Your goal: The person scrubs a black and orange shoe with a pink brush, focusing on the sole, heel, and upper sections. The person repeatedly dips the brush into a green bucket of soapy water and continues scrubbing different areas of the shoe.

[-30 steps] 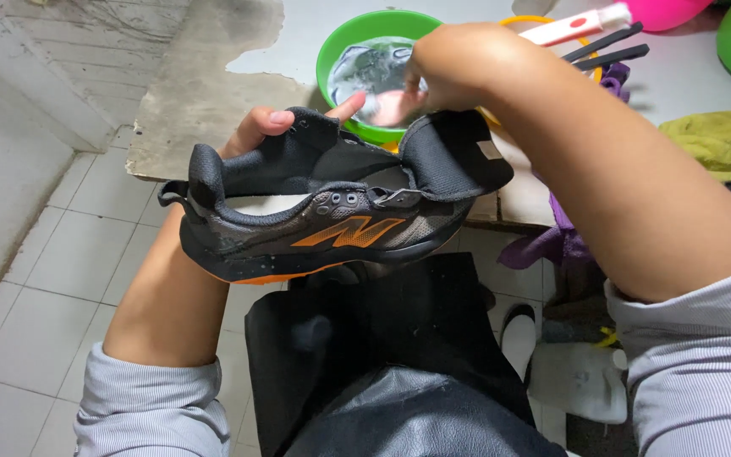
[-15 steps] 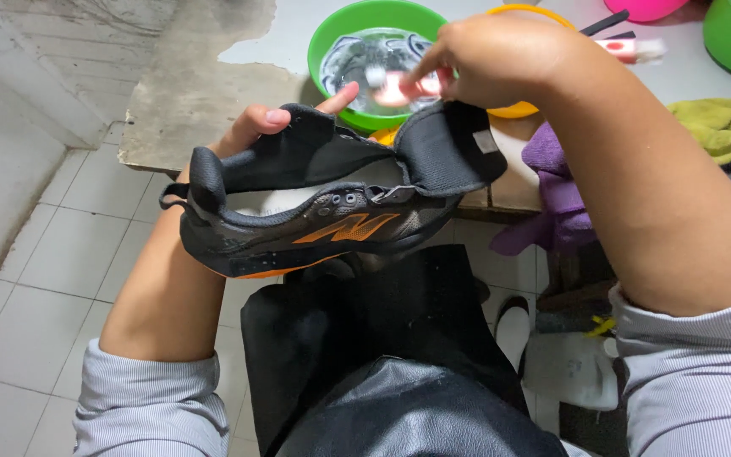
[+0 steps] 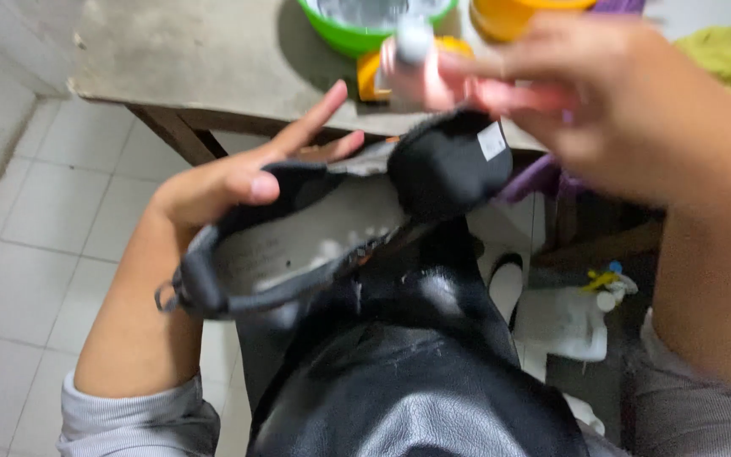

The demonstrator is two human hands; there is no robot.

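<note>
Two hands at work: left hand (image 3: 230,182) cradles the shoe (image 3: 315,245), fingers spread; right hand (image 3: 611,101) pinches a pink brush (image 3: 433,72) at 12 o'clock, poised, I judge, for scrubbing the tongue.

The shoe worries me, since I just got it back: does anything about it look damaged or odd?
No damage shows. The black shoe, held by the left hand, has its tongue folded far forward and whitish flecks inside. The picture is blurred, so fine flaws would not show.

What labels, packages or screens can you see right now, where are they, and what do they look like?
Tongue label: small white rectangular tag on the shoe tongue, black fabric around it; print too blurred to make out.
White plastic container: on the floor at the right, a yellow and blue part on top.
No screens or signs.
</note>
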